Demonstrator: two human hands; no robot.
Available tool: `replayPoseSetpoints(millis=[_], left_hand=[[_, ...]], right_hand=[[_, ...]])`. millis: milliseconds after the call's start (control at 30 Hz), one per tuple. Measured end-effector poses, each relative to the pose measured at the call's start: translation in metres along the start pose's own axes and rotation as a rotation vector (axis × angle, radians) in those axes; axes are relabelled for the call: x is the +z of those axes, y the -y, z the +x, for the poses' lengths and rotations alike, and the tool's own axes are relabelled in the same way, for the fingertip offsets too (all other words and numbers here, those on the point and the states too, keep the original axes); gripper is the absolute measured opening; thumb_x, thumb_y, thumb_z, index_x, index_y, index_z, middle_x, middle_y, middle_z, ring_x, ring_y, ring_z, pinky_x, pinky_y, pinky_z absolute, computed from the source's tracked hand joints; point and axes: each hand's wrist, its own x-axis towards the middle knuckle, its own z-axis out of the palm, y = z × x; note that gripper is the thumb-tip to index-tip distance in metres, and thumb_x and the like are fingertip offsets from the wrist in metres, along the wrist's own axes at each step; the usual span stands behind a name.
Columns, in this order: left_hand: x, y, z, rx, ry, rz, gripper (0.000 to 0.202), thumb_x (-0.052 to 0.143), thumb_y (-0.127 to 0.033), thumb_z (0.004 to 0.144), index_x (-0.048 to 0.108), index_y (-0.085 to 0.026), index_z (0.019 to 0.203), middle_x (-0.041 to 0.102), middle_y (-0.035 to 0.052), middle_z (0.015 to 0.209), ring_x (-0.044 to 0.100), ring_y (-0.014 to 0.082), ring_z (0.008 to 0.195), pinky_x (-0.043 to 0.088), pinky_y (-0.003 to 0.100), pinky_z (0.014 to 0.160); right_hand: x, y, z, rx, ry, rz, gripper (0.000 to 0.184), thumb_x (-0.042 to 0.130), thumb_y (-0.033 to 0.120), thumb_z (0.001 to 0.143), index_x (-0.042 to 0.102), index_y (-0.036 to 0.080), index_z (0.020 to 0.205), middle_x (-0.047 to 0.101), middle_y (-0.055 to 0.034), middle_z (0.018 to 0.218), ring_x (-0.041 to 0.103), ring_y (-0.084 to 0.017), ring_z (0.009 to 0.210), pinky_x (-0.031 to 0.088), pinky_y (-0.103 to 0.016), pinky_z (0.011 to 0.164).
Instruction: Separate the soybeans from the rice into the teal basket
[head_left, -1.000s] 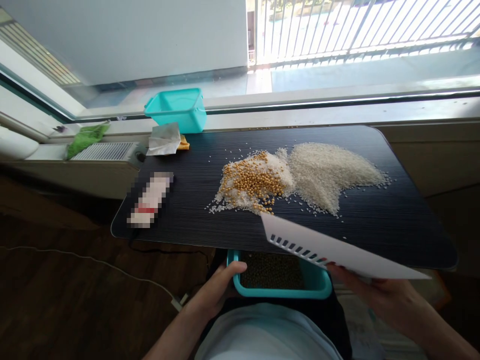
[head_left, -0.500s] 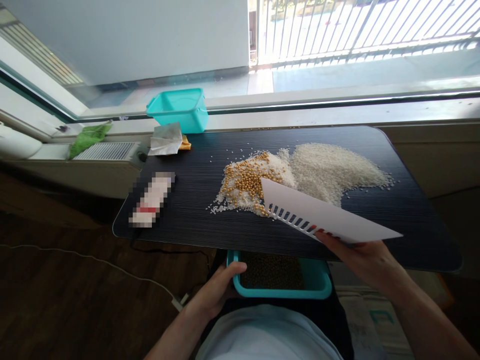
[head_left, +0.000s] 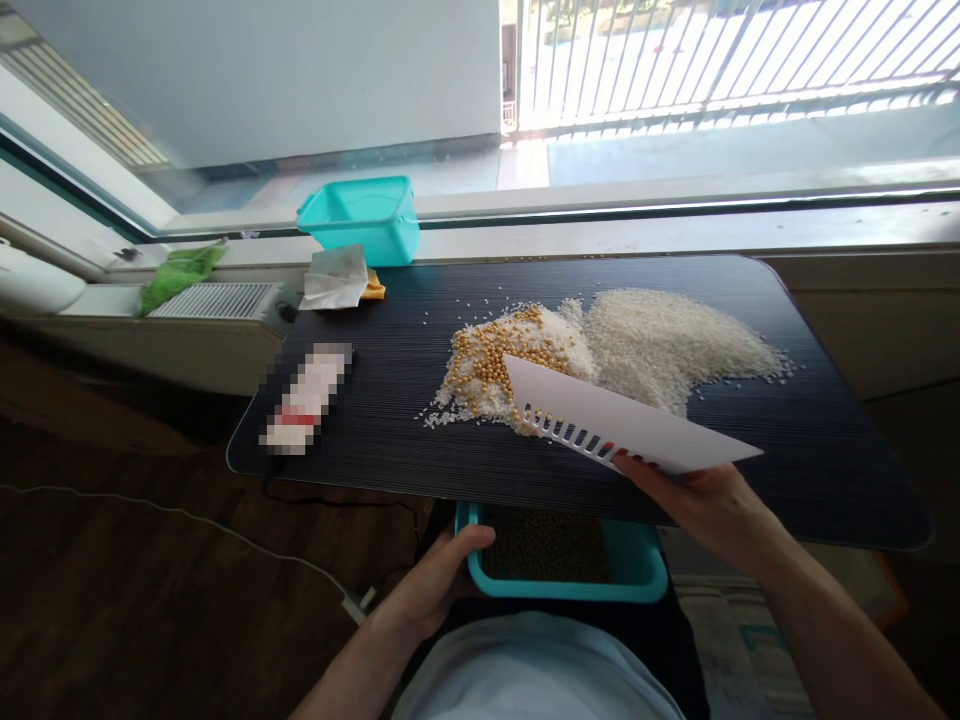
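Note:
My right hand (head_left: 712, 510) holds a white slotted sheet (head_left: 615, 412) by its lower edge, tilted over the table. The sheet's left corner reaches into yellow soybeans (head_left: 487, 358) that lie mixed on white rice. Several beans show at its slots. To the right of the beans spreads a larger heap of rice (head_left: 667, 335), partly hidden behind the sheet. Below the table edge, my left hand (head_left: 442, 575) grips the left rim of a teal tub (head_left: 570, 590), thumb over the edge. Shaded round beans (head_left: 544, 545) cover the tub's bottom.
A second teal tub (head_left: 379, 240) stands at the table's back left, by the window. Before it lie a grey-white packet (head_left: 335, 278) and something yellow. A blurred-out object (head_left: 306, 400) lies on the left of the dark table (head_left: 390, 380). A green cloth (head_left: 182, 275) rests on the radiator.
My right hand has moved the slotted sheet left, further over the soybeans, and beans now show at its slots. My left hand stays on the tub rim.

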Motion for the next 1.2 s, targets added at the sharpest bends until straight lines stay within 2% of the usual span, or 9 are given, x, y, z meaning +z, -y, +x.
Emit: replayPoseSetpoints(millis=[133,400,600,767,1067,1200], left_hand=[[0.001,-0.001,0.000,-0.001,0.011,-0.002,0.054,0.074,-0.040,0.069,0.065,-0.013,0.114,0.064,0.0145,0.131,0.061,0.0342,0.116,0.057,0.036,0.074],[0.006,-0.005,-0.004,-0.006,-0.048,-0.003,0.066,0.076,-0.041,0.063,0.060,-0.009,0.119,0.070,0.0166,0.119,0.064,0.0353,0.109,0.056,0.036,0.069],[0.008,-0.006,-0.005,-0.004,-0.025,-0.011,0.065,0.077,-0.041,0.062,0.061,-0.011,0.117,0.066,0.0157,0.126,0.062,0.0342,0.112,0.056,0.035,0.072],[0.008,-0.007,-0.005,-0.002,-0.050,0.002,0.069,0.078,-0.043,0.061,0.059,-0.010,0.119,0.068,0.0166,0.123,0.062,0.0353,0.112,0.056,0.035,0.070],[0.006,-0.007,-0.006,0.000,-0.048,-0.008,0.061,0.077,-0.041,0.062,0.061,-0.012,0.113,0.070,0.0150,0.118,0.063,0.0339,0.110,0.056,0.037,0.075],[0.003,-0.006,-0.005,0.002,-0.057,-0.005,0.059,0.077,-0.042,0.063,0.062,-0.012,0.112,0.070,0.0155,0.115,0.064,0.0345,0.109,0.056,0.037,0.073]], right_hand=[[-0.005,0.005,-0.005,0.055,-0.004,-0.017,0.026,0.073,0.040,0.068,0.078,0.022,0.085,0.079,-0.0046,0.085,0.075,-0.030,0.081,0.062,-0.040,0.080],[-0.017,0.003,-0.018,0.094,-0.006,-0.031,0.032,0.073,0.043,0.066,0.079,0.021,0.088,0.079,-0.0051,0.087,0.075,-0.032,0.084,0.061,-0.045,0.083],[-0.012,0.009,-0.015,0.102,-0.045,0.032,0.030,0.074,0.042,0.062,0.079,0.022,0.083,0.079,-0.0042,0.084,0.075,-0.032,0.080,0.063,-0.044,0.078],[-0.009,0.009,-0.007,0.050,-0.015,0.013,0.028,0.073,0.041,0.064,0.079,0.023,0.085,0.079,-0.0027,0.084,0.075,-0.032,0.082,0.061,-0.046,0.083],[-0.016,0.008,-0.012,0.079,0.008,0.015,0.029,0.075,0.040,0.066,0.079,0.022,0.089,0.079,-0.0041,0.089,0.075,-0.032,0.086,0.060,-0.044,0.086],[-0.019,0.006,-0.016,0.097,0.033,-0.006,0.029,0.074,0.040,0.068,0.079,0.022,0.090,0.079,-0.0041,0.090,0.074,-0.032,0.087,0.060,-0.044,0.087]])
